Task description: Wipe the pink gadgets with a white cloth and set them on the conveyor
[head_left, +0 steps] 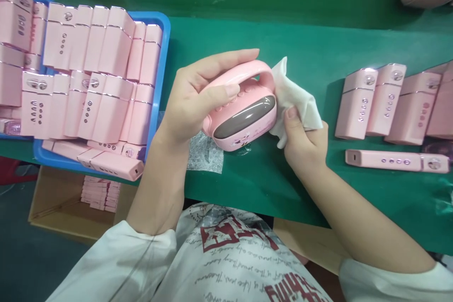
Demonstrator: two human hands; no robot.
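My left hand [191, 94] is wrapped round a pink handled device [244, 137], rounded like a small portable speaker, with a dark glossy oval panel on its front and small buttons along its top. The thumb lies on the buttons and the fingers curl over the handle. In my right hand [304, 141] is a white cloth [293, 99], pinched between thumb and fingers. The cloth touches or nearly touches the device's right end. Beneath the device, a piece of clear bubble wrap [205, 153] lies on the green table [255, 179].
On the left, a blue tray [163, 56] holds many pink box-shaped devices [116, 42]. Several similar pink devices [357, 104] stand at the right, with one lying flat [392, 160] before them. A cardboard box [53, 198] with pink items sits below the table's left edge.
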